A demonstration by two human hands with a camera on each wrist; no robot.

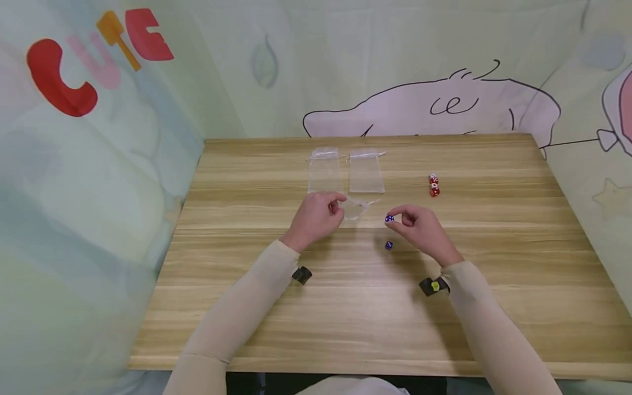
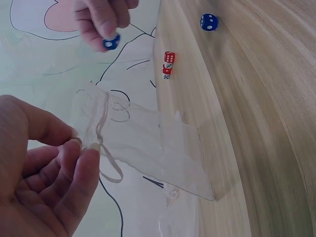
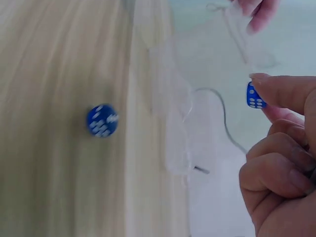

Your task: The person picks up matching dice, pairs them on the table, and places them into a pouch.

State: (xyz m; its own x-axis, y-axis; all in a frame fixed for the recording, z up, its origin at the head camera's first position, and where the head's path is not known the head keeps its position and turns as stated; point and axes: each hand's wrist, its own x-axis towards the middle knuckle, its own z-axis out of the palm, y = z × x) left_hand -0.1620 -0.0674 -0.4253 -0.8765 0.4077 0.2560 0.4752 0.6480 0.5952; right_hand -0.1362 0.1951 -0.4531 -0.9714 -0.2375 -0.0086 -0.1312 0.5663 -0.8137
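My left hand [image 1: 317,216] pinches the drawstring top of a sheer white organza bag [image 2: 148,140], which hangs from the fingertips over the table. Between thumb and forefinger my right hand [image 1: 418,227] holds a blue die [image 3: 255,96] with white dots, raised to the right of the bag. A second blue die [image 1: 389,245] lies on the table just below the right hand; the right wrist view shows this loose die [image 3: 102,120] large and slightly blurred. The bag's mouth is gathered at the left fingers; whether it is parted cannot be told.
Two more sheer drawstring bags, a left one [image 1: 324,171] and a right one [image 1: 366,173], lie flat at the back of the wooden table [image 1: 247,312]. Several red and white dice [image 1: 434,185] stand in a row to the right. Printed cloth [image 1: 237,66] hangs behind the table.
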